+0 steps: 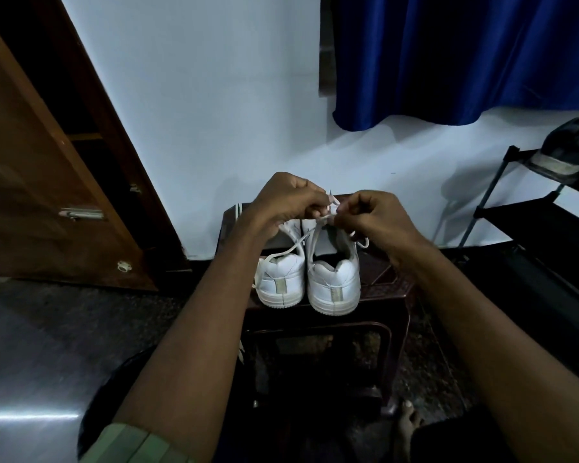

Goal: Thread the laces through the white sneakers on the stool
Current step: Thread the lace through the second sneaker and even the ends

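While two white sneakers (310, 279) stand side by side, heels toward the camera, on a dark stool (386, 289), the left hand (286, 200) and right hand (370, 217) hover just above them, each grip pinching the white lace (293, 247) with curled fingers.

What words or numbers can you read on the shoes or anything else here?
None can be read anywhere.
Left sneaker: heel tab is a plain pale strip, no letters visible.
Right sneaker: heel tab likewise blank.
Dark box behind the sneakers: only white stripes, no text.
Shoe on the black rack: too dark and blurred to tell.
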A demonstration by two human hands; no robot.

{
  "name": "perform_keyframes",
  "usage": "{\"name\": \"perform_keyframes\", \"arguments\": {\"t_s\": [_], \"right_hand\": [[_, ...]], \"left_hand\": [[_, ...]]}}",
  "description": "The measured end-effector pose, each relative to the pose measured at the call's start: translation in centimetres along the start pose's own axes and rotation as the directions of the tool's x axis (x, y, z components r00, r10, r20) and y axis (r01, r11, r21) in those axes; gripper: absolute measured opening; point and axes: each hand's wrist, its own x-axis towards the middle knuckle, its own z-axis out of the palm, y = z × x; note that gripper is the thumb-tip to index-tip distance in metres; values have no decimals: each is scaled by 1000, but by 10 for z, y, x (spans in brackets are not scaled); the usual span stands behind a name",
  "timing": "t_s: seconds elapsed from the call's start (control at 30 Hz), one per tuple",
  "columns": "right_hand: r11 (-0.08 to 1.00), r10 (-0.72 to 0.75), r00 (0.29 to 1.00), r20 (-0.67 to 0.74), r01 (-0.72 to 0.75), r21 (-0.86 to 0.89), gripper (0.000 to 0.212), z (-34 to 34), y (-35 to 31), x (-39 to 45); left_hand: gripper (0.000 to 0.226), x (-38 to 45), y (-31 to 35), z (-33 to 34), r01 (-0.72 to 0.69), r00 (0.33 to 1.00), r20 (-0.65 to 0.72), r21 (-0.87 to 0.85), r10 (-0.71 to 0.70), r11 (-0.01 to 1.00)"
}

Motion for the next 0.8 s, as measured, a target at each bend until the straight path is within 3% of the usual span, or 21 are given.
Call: {"name": "perform_keyframes", "arguments": {"t_s": [0.07,0.13,0.2,0.27,0.37,0.8], "right_hand": [[972,-55,998,26,60,-227,21,3,3,-2],[940,-103,994,-45,82,-331,14,5,4,-3],[968,-45,992,-115,15,-250,12,5,5,-1],[994,81,986,-144,-90,-56,11,3,4,0],[970,215,973,-79,-203,136,4,5,2,-1],[844,392,909,142,-417,338,25,-8,11,8]], "left_hand": [[9,-1,-1,-1,-1,1000,0,-61,1,998],[12,0,-2,-1,-11,1000,11,-87,12,996],[15,0,-3,-1,-17,999,39,-82,20,997],[16,-1,-4,-1,-21,998,64,-63,25,998],[12,-2,-4,-1,-18,997,73,4,18,1000],[14,2,-14,9,-130,991,4,157,131,979]]}}
